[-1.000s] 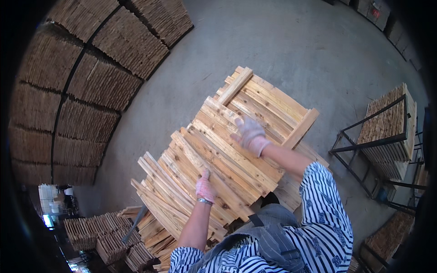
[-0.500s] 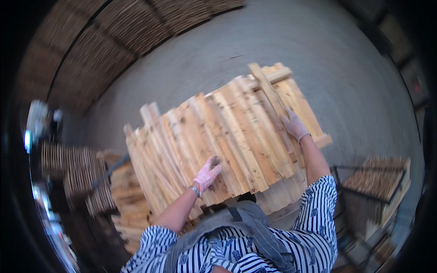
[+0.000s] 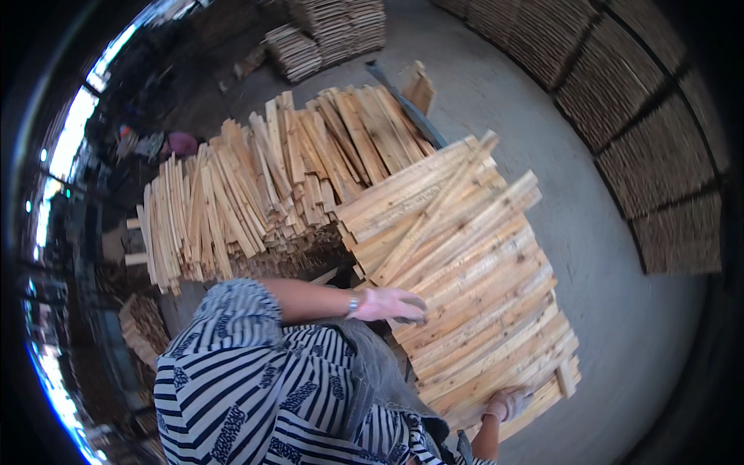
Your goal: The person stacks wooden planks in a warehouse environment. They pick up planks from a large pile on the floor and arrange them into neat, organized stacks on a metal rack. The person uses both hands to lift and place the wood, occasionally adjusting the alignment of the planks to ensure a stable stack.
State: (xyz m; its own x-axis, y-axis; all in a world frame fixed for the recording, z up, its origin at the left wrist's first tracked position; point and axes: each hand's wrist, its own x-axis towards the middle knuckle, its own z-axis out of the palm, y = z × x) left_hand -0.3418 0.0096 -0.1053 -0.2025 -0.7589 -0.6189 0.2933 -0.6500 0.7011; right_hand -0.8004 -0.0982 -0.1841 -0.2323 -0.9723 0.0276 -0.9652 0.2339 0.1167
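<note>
Light wooden boards (image 3: 480, 294) lie side by side in a wide stack before me and to my right. My left hand (image 3: 391, 304), in a pale pink glove, reaches over the stack's near edge with fingers stretched out and nothing in them. Low on the right, my gloved right hand (image 3: 508, 404) is closed at the edge of a wooden board at the stack's end. Its fingers are partly hidden and slightly blurred. A short crosswise stick (image 3: 566, 378) shows just beyond that hand.
Another long pile of loose boards (image 3: 232, 201) stands to the left and ahead. A dark metal bar (image 3: 407, 106) sticks up between the piles. Tall stacks of wood (image 3: 589, 93) line the far right, across the grey floor (image 3: 612, 310). Further bundles (image 3: 333, 39) stand at the back.
My view has swung left, bringing the loose board pile into sight. The board under my right hand, slanted before, now lies more in line with the others. My left hand remains open.
</note>
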